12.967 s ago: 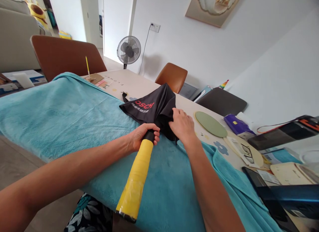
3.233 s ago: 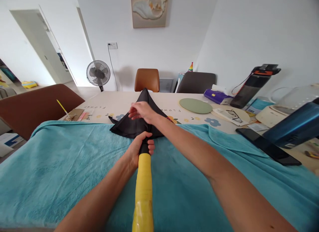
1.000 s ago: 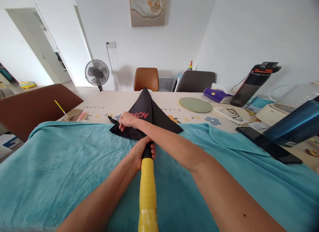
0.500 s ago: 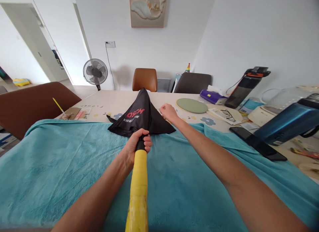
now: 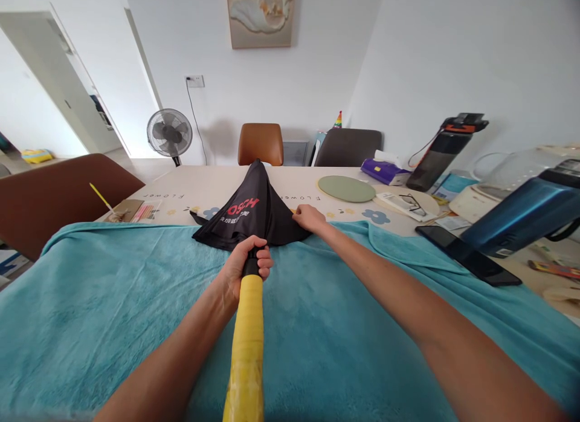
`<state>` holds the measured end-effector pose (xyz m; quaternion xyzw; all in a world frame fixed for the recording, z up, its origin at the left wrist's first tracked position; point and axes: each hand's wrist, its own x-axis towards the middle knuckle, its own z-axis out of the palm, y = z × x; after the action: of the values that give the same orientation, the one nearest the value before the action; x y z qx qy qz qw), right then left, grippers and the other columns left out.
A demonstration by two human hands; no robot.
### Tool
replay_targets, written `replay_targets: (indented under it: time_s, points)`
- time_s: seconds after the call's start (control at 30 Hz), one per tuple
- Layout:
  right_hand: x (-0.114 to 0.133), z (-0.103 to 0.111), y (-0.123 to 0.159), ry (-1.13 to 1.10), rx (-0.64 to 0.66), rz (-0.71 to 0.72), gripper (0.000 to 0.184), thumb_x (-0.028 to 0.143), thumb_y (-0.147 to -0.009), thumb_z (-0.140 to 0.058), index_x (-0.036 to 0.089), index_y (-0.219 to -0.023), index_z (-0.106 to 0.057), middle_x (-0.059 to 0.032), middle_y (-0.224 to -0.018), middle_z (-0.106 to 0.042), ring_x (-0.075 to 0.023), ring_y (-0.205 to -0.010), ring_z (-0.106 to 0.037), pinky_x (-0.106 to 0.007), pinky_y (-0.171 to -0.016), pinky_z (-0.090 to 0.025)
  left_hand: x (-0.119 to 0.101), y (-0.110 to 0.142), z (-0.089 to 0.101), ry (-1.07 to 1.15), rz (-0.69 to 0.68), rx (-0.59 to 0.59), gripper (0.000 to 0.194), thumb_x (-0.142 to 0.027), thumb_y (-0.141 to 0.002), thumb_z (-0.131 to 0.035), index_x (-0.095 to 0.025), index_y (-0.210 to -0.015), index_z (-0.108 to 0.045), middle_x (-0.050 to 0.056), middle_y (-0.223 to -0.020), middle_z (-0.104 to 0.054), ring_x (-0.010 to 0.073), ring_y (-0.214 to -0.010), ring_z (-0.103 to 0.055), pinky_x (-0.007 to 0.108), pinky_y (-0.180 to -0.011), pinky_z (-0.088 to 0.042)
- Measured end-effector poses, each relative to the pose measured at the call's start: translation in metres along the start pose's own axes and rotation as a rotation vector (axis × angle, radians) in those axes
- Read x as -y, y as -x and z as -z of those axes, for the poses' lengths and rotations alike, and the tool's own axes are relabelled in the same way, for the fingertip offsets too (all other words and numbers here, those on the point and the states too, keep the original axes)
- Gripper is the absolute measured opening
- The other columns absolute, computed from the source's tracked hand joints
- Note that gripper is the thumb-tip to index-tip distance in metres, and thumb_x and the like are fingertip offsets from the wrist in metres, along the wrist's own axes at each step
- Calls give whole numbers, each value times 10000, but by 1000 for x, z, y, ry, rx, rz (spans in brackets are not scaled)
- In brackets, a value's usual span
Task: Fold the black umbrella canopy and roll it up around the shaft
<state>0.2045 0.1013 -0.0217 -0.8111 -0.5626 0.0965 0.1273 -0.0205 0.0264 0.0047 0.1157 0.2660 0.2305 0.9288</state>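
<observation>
A black umbrella (image 5: pixel 244 207) with red and white lettering lies partly folded on the table, its tip pointing away from me. My left hand (image 5: pixel 249 262) is wrapped round its black shaft, just below the loose canopy. From there the thick handle (image 5: pixel 247 343), wound in yellow tape, runs back toward me. At the canopy's right edge, my right hand (image 5: pixel 309 219) has its fingers pinched together on the black fabric. The fingertips are partly hidden from view.
A teal blanket (image 5: pixel 113 301) covers the near table. On the right are a phone (image 5: pixel 466 256), a blue bottle (image 5: pixel 525 210), a dark bottle (image 5: pixel 446 153), glasses (image 5: pixel 413 204), a tissue pack (image 5: pixel 384 172) and a green round mat (image 5: pixel 347 188). Chairs and a fan (image 5: pixel 170 133) stand beyond.
My right hand has come down slightly onto the canopy's right edge, its fingers now closed at the fabric. The left hand keeps its grip on the shaft. The view has shifted a little.
</observation>
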Motion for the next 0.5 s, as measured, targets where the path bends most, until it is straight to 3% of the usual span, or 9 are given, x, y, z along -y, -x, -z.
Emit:
replay_targets:
  time_s: [0.17, 0.3, 0.37, 0.5]
  points:
    - [-5, 6, 2, -17, 22, 5, 287, 430, -759, -527, 160, -797, -617, -103, -867, -660, -226, -798, -602, -277, -600, -361, 2, 1, -3, -3, -2, -20, 153, -150, -765, -446, -180, -639, -364, -72, -456, -322, 50, -343, -343, 149, -293, -317]
    - [-2, 3, 7, -57, 31, 33, 149, 308, -653, -651, 175, -707, -611, -59, -797, -655, -197, -761, -589, -255, -605, -357, 2, 0, -3, -18, -1, -29, 149, -147, -767, -441, -178, -642, -368, -74, -454, -319, 51, -340, -343, 151, -294, -321]
    - [1, 4, 9, -104, -22, 34, 79, 254, -689, -596, 179, -712, -606, -43, -789, -648, -175, -747, -577, -246, -605, -357, 2, 0, -3, -22, 2, -30, 152, -150, -770, -439, -178, -639, -367, -75, -454, -317, 50, -339, -341, 151, -293, -319]
    - [0, 21, 5, -202, -238, 2, 159, 230, -784, -434, 164, -791, -578, -48, -851, -621, -153, -782, -544, -239, -649, -371, 2, -1, -2, -28, 0, -34, 162, -156, -771, -444, -177, -632, -364, -74, -457, -319, 49, -346, -348, 149, -297, -321]
